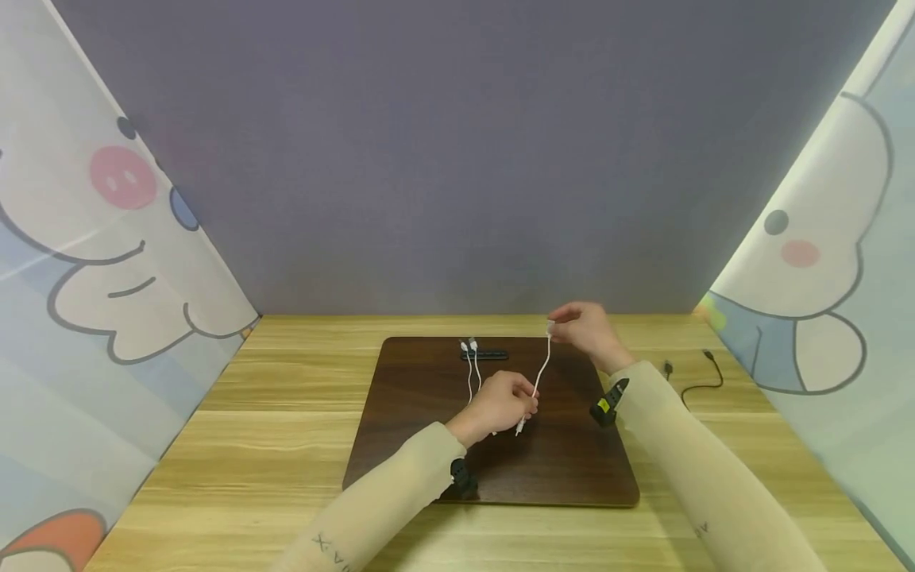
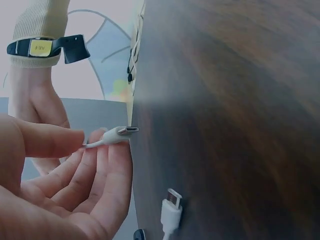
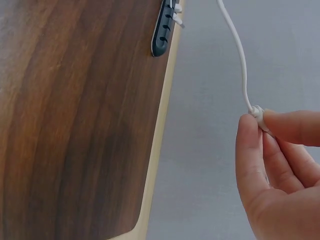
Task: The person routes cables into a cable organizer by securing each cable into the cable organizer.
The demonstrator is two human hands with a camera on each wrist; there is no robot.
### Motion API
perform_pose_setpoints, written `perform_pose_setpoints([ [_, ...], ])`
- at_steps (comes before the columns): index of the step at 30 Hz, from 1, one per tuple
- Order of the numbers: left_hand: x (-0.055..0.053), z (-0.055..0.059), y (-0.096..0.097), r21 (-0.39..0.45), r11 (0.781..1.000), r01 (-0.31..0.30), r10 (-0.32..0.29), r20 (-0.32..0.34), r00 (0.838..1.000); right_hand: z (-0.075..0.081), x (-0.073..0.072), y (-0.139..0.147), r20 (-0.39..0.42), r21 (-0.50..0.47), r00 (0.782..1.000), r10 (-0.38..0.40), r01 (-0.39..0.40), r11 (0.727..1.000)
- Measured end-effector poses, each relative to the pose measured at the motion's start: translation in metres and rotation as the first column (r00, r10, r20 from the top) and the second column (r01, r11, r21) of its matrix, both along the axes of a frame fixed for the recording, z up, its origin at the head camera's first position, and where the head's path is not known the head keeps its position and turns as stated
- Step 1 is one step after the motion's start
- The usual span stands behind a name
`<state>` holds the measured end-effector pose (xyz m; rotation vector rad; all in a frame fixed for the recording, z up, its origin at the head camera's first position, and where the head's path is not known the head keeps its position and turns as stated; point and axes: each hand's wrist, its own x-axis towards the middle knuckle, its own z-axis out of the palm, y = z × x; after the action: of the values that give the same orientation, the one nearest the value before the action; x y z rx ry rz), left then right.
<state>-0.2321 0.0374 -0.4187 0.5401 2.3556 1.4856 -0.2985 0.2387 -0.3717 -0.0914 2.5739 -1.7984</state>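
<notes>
Above a dark brown board (image 1: 557, 469), my left hand (image 1: 500, 400) pinches a short white charging cable (image 1: 545, 365) close to its lower plug. That plug (image 2: 122, 132) shows a metal USB-C tip in the left wrist view. Higher up and to the right, my right hand (image 1: 588, 334) pinches the cable's other end (image 3: 257, 113) between thumb and fingers, which partly hide it. Between the hands the cable hangs slightly curved. A black slotted cable holder (image 1: 493, 355) lies near the board's far edge, with two white cables (image 1: 469, 373) at its left part.
Another white plug (image 2: 171, 212) lies on the board below my left hand. A black cable (image 1: 704, 387) and a second dark plug (image 1: 668, 368) lie on the light wooden table (image 1: 286, 429), right of the board. A grey panel (image 1: 457, 159) stands behind.
</notes>
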Motion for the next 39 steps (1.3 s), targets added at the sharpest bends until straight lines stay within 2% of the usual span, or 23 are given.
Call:
perform_pose_setpoints([
  [7, 0.006, -0.001, -0.006, -0.122, 0.993, 0.009, -0.017, -0.067, 0.998, -0.008, -0.009, -0.010, -0.032, 0.001, 0.999, 0.013, -0.013, 1.000],
  [12, 0.008, -0.005, -0.007, -0.187, 0.982, -0.024, 0.001, -0.124, 0.992, -0.012, -0.013, -0.019, -0.020, 0.010, 0.999, 0.035, -0.035, 0.999],
  [24, 0.012, -0.001, -0.016, -0.204, 0.977, -0.061, 0.036, -0.121, 0.992, -0.015, -0.020, -0.037, 0.009, 0.062, 0.996, 0.086, -0.086, 0.994],
  [31, 0.014, 0.003, -0.016, -0.244, 0.965, -0.100, 0.073, -0.120, 0.990, -0.017, -0.025, -0.044, 0.025, 0.114, 0.993, 0.114, -0.116, 0.987],
  [34, 0.014, 0.002, -0.015, -0.256, 0.959, -0.121, 0.087, -0.139, 0.986, -0.018, -0.028, -0.047, 0.027, 0.126, 0.994, 0.109, -0.111, 0.986],
  [39, 0.014, 0.002, -0.016, -0.303, 0.938, -0.167, 0.114, -0.186, 0.976, -0.020, -0.032, -0.054, 0.029, 0.139, 0.994, 0.107, -0.110, 0.984],
])
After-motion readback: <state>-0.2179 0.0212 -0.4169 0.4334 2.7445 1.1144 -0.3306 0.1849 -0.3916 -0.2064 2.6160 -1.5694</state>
